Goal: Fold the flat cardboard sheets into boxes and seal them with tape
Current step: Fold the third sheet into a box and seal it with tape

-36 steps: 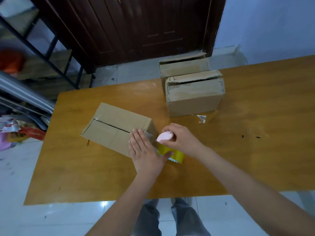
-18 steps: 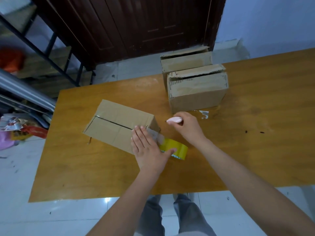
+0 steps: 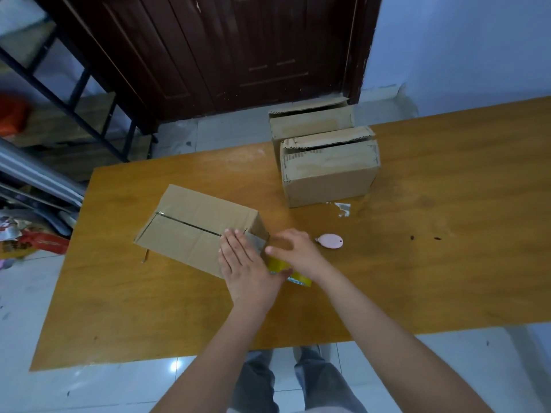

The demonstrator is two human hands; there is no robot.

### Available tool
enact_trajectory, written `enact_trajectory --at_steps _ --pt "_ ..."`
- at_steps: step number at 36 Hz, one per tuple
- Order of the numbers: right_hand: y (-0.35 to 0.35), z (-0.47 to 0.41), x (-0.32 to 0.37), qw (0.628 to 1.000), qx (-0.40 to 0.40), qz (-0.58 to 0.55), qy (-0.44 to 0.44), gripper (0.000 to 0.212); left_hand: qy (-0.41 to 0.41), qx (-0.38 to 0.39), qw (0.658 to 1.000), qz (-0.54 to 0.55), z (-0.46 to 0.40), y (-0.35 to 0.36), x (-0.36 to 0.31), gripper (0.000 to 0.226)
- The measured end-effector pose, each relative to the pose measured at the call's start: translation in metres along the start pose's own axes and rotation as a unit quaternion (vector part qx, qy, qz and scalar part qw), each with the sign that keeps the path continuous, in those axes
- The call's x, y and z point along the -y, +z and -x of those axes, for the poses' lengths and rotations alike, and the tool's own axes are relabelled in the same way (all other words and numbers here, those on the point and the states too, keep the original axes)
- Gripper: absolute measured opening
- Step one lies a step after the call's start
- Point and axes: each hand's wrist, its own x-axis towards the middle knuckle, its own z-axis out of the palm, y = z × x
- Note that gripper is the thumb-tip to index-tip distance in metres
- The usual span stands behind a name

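Three brown cardboard boxes stand on the one orange-brown wooden table (image 3: 447, 263): one closed brown cardboard box (image 3: 190, 225) at 9 o'clock, two open-topped cardboard boxes (image 3: 328, 171) at 12 o'clock. One left hand (image 3: 247, 269) presses flat, fingers straight, on the closed box's taped end. One yellow tape roll (image 3: 293, 274) sits beneath the right hand (image 3: 295, 251), whose grip cannot be told. One pink oval cutter (image 3: 330, 241), held half a second ago, now lies on the table at 3 o'clock.
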Motion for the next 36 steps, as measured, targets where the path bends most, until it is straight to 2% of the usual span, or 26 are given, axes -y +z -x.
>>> enact_trajectory --at_steps 3,4,7,10,12,15,20,26,29,32,36 --pt "0.008 -0.002 0.000 1.000 -0.012 -0.013 -0.005 0.007 0.016 0.022 0.999 -0.040 0.000 -0.004 -0.001 0.126" --pt "0.008 -0.002 0.001 0.999 -0.016 -0.035 -0.003 0.007 0.021 0.030 0.998 -0.046 -0.001 -0.008 0.000 0.123" --pt "0.005 -0.003 0.002 0.998 -0.015 -0.062 -0.002 0.027 0.044 0.025 0.998 -0.026 -0.003 -0.017 0.010 0.101" --pt "0.005 0.000 0.001 0.998 -0.015 -0.052 -0.016 0.029 0.069 -0.060 0.995 0.032 -0.011 -0.022 0.027 0.066" --pt "0.006 0.001 -0.001 0.998 -0.025 -0.050 -0.026 0.030 0.075 -0.105 0.989 0.070 -0.019 -0.020 0.036 0.051" --pt "0.008 0.003 -0.003 0.997 -0.051 -0.046 -0.046 0.034 0.080 -0.114 0.989 0.041 -0.034 -0.021 0.039 0.038" --pt "0.011 0.005 -0.008 0.995 -0.064 -0.050 -0.061 0.036 0.072 -0.086 0.994 -0.006 -0.041 -0.021 0.039 0.045" --pt "0.001 0.015 -0.024 0.988 -0.073 -0.123 -0.058 0.031 0.063 -0.096 0.993 -0.012 -0.040 -0.015 0.039 0.051" --pt "0.000 0.018 -0.028 0.985 -0.081 -0.144 -0.056 0.030 0.062 -0.065 0.996 -0.026 -0.041 -0.016 0.037 0.065" --pt "0.002 0.017 -0.029 0.983 -0.085 -0.154 -0.052 0.030 0.048 0.000 0.997 -0.064 -0.041 -0.018 0.034 0.079" --pt "0.002 0.016 -0.027 0.983 -0.090 -0.152 -0.046 0.029 0.013 0.025 0.998 -0.056 -0.042 -0.019 0.030 0.080"
